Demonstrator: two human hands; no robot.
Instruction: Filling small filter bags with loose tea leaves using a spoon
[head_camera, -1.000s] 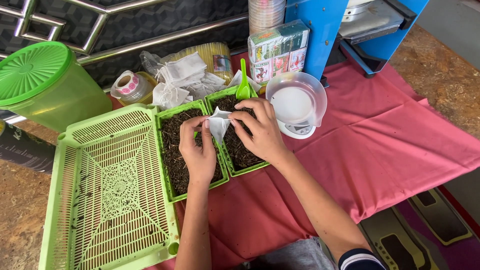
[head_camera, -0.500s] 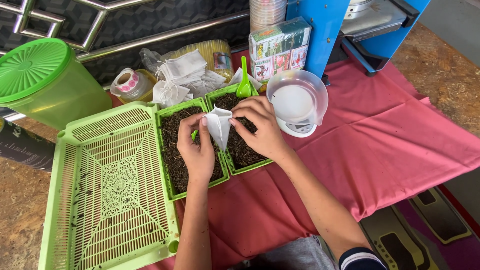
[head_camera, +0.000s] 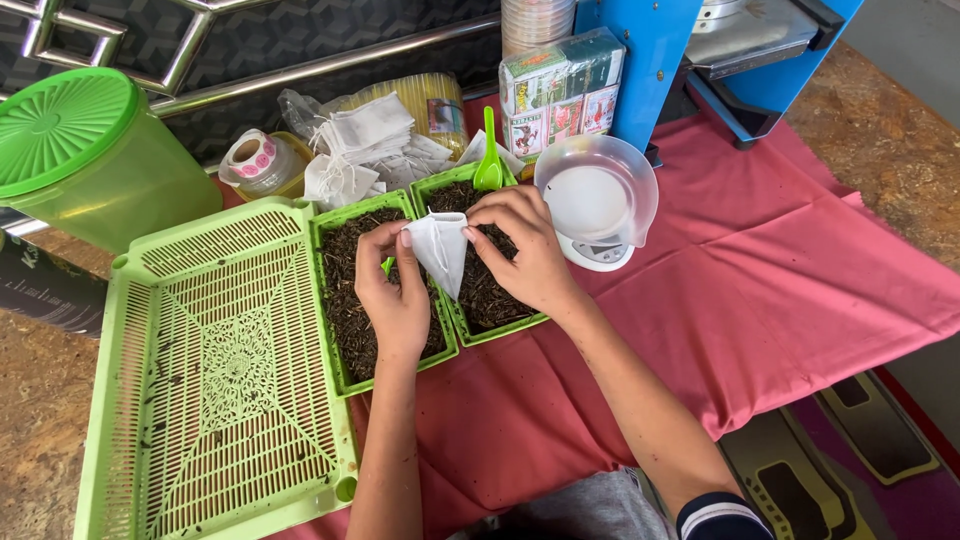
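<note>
Between both hands, small white pouch (head_camera: 440, 250), seemingly empty, pointed downward

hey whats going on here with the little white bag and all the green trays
A person holds a small white filter bag with both hands, the left hand and the right hand pinching its top edge above two green trays of dark loose leaves. A green scoop stands in the farther tray. Beside them sit a clear bowl on a small scale, a pile of empty white bags, and a large empty latticed green tray on the red cloth.
</note>
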